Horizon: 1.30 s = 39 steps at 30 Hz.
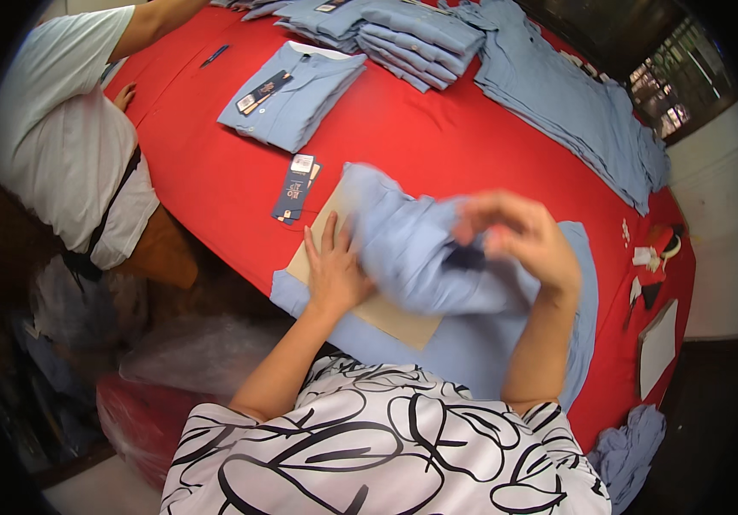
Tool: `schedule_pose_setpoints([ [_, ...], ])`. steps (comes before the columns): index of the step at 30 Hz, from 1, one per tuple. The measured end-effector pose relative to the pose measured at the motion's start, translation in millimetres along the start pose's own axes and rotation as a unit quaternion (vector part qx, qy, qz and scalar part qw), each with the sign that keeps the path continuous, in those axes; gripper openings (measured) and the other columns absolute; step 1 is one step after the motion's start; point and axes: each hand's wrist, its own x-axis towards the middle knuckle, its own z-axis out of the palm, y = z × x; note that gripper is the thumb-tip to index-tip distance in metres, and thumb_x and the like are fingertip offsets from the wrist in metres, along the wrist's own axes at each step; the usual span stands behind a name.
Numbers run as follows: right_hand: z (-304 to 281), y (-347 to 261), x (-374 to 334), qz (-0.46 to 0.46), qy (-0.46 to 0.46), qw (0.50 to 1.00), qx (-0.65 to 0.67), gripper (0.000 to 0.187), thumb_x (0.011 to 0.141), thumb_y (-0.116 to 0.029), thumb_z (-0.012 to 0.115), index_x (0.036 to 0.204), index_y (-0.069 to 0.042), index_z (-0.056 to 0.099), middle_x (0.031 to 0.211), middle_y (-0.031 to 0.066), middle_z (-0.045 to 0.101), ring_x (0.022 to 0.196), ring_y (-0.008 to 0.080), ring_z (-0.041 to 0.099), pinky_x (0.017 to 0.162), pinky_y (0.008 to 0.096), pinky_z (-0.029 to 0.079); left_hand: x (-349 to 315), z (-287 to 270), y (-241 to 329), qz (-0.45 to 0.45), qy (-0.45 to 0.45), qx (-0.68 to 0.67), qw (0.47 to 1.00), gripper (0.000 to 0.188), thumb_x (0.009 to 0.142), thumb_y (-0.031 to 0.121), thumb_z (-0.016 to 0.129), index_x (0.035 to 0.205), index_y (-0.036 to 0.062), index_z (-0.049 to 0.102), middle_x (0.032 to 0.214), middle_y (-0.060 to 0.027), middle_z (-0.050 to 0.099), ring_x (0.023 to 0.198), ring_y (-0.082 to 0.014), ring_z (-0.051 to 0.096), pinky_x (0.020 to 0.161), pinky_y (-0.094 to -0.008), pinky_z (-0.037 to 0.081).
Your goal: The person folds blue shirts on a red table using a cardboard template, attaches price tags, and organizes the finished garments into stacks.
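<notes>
A light blue shirt [541, 318] lies spread at the table's near edge, with a brown cardboard sheet [395, 322] on it. One part of the shirt, bunched and blurred, is folded up over the cardboard. My left hand [337, 266] rests flat on the cardboard's left part with its fingers spread, beside the bunched cloth. Over the right side of the bunched cloth is my right hand [523, 236], its fingers curved and smeared by motion. Whether it grips any cloth cannot be made out.
On the red tablecloth [438, 146] are a folded shirt [296, 94] with a tag, loose dark tags [297, 189], a pen [214, 56], stacked shirts [420, 43] and unfolded garments [558, 103]. A tape roll [671, 247] sits right. Another person [69, 137] stands left, near plastic bags [206, 352].
</notes>
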Motion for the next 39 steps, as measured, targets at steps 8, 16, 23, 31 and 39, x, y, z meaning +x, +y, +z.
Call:
schedule_pose_setpoints([
  [8, 111, 154, 43, -0.077, 0.132, 0.812, -0.563, 0.058, 0.095, -0.046, 0.054, 0.141, -0.010, 0.050, 0.150, 0.0180, 0.041, 0.143, 0.0340, 0.032, 0.116, 0.0511, 0.024, 4, -4, 13, 0.056, 0.100, 0.110, 0.987, 0.074, 0.090, 0.054, 0.049, 0.145, 0.0042, 0.043, 0.148, -0.0189, 0.044, 0.142, -0.0317, 0.032, 0.119, -0.0580, 0.010],
  [16, 77, 101, -13, 0.068, 0.011, 0.997, 0.021, 0.046, 0.098, -0.034, 0.050, 0.138, -0.011, 0.053, 0.142, 0.0180, 0.051, 0.133, 0.0348, 0.045, 0.112, 0.0438, 0.035, 7, -13, 19, 0.093, 0.090, 0.103, 0.986, 0.053, 0.095, 0.013, 0.046, 0.148, 0.0098, 0.041, 0.145, -0.0032, 0.050, 0.132, -0.0230, 0.045, 0.117, -0.0503, 0.024],
  [23, -82, 171, -180, 0.153, 0.374, 0.674, -0.618, 0.031, 0.079, 0.003, 0.053, 0.104, -0.008, 0.067, 0.107, 0.0118, 0.064, 0.116, 0.0338, 0.051, 0.102, 0.0494, 0.037, 14, -5, 15, 0.134, 0.078, 0.054, 0.986, 0.040, 0.077, 0.010, 0.063, 0.111, 0.0250, 0.075, 0.089, 0.0012, 0.058, 0.094, -0.0196, 0.050, 0.092, -0.0374, 0.038],
  [31, 7, 71, -392, 0.224, 0.642, 0.465, -0.566, 0.020, 0.076, 0.000, 0.061, 0.095, -0.006, 0.062, 0.097, 0.0093, 0.061, 0.099, 0.0304, 0.054, 0.089, 0.0410, 0.042, 6, -14, 25, 0.097, 0.072, 0.052, 0.991, 0.033, 0.081, 0.010, 0.060, 0.109, 0.0160, 0.075, 0.090, -0.0021, 0.057, 0.099, -0.0235, 0.048, 0.096, -0.0363, 0.036],
  [39, 22, 140, -434, 0.301, 0.640, 0.606, -0.365, 0.029, 0.086, -0.022, 0.063, 0.112, -0.009, 0.065, 0.115, 0.0160, 0.064, 0.111, 0.0371, 0.057, 0.098, 0.0439, 0.043, 17, -39, 24, 0.116, -0.082, -0.007, 0.990, 0.049, 0.079, 0.005, 0.058, 0.127, 0.0143, 0.065, 0.097, -0.0069, 0.056, 0.103, -0.0285, 0.045, 0.097, -0.0378, 0.036],
])
